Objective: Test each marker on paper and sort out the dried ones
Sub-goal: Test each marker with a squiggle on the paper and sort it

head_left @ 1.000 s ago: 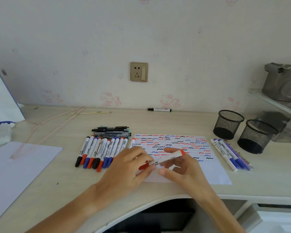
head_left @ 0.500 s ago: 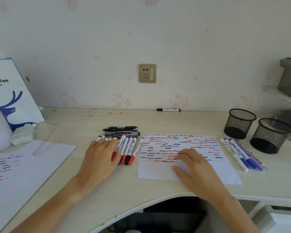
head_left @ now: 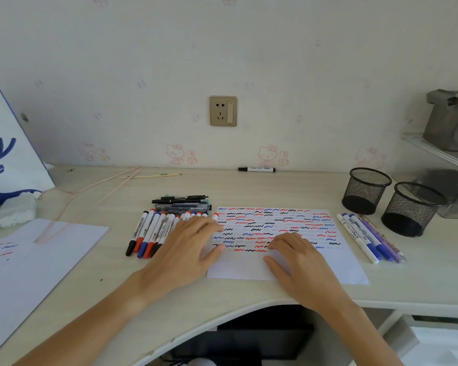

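Two bare hands lie on a pale wooden surface [head_left: 249, 186]: the right hand [head_left: 299, 262] rests flat, fingers relaxed, on a white squiggle-covered paper sheet [head_left: 283, 228]; the left hand [head_left: 185, 249] covers a row of capped white markers [head_left: 151, 231], fingers loosely spread.

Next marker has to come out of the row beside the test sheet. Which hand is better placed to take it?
Left, probably. The left hand already lies over the right end of the marker row, fingers relaxed and holding nothing. The right hand rests flat on the test sheet, steadying it, farther from the row.
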